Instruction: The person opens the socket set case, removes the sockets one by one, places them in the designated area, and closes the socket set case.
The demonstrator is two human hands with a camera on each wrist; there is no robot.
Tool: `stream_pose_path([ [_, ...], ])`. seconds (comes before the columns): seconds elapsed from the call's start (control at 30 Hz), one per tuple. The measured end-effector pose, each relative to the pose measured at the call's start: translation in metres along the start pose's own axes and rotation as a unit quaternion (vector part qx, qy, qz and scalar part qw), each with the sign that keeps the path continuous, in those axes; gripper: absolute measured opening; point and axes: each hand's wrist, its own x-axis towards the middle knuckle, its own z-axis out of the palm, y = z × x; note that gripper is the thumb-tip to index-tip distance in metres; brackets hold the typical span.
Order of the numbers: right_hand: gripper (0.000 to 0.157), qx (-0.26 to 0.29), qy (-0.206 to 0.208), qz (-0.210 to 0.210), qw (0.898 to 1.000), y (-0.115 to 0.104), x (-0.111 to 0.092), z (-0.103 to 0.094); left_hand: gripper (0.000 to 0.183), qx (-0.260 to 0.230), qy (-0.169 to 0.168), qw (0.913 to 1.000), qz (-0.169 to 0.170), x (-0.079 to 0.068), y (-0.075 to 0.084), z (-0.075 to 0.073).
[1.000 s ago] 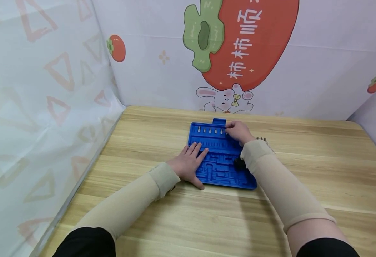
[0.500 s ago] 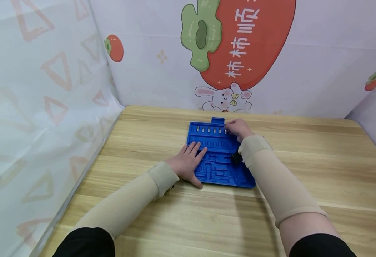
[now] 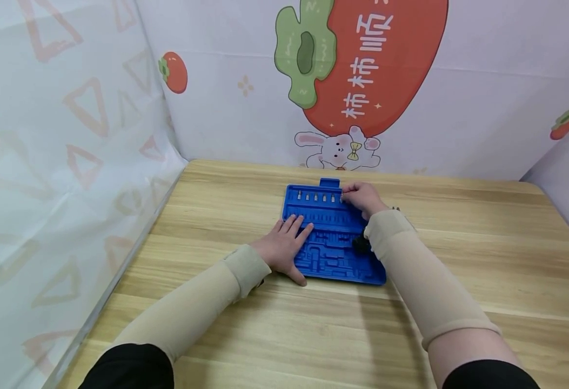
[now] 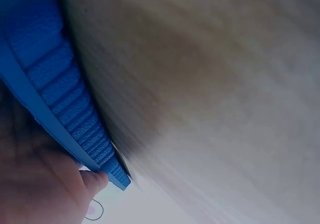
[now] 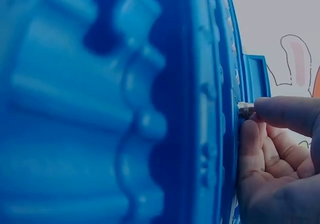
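Note:
A blue plastic tool case (image 3: 333, 265) lies opened flat on the table, its moulded slots facing up. Several small silver socket bits (image 3: 315, 197) stand in a row in its far half. My right hand (image 3: 364, 199) is at the right end of that row. Between its thumb and index fingertip it pinches a short knurled metal socket bit (image 5: 245, 109), right at the case's surface. My left hand (image 3: 281, 251) rests spread over the case's left edge, fingers straight, thumb near the front corner. In the left wrist view the case's side wall (image 4: 75, 109) runs beside the hand.
The wooden table (image 3: 284, 335) ends at a printed cloth backdrop (image 3: 245, 119). A blue latch tab (image 3: 330, 182) sticks out from the case's far edge. Small dark upright tips (image 3: 395, 209) show just beyond the right wrist. A black wrist camera (image 3: 360, 244) hangs over the case.
The right hand shifts only slightly at the end of the row; the bit at its fingertips showed more half a second ago and is now partly covered. The left hand stays still.

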Motion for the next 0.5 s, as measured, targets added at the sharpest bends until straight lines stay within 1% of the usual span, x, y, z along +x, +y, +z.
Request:
stream_pose_path([
  [0.1, 0.021, -0.031, 0.001, -0.01, 0.999, 0.0015, -0.0018, -0.0009, 0.134, 0.001, 0.0, 1.0, 0.003, 0.0001, 0.0004, -0.0001],
  [0.23, 0.017, -0.043, 0.002, -0.022, 0.999, 0.0022, -0.0035, -0.0014, 0.134, 0.003, 0.0, 1.0, 0.002, -0.0003, 0.0009, -0.0003],
  [0.4, 0.015, -0.036, 0.002, -0.027, 0.999, 0.0055, -0.0013, -0.0021, 0.135, 0.003, 0.001, 1.0, 0.002, -0.0009, 0.0015, -0.0006],
  [0.5, 0.015, -0.017, 0.005, -0.025, 1.0, 0.0084, -0.0002, -0.002, 0.135, 0.004, 0.001, 1.0, 0.004, -0.001, 0.0016, -0.0003],
])
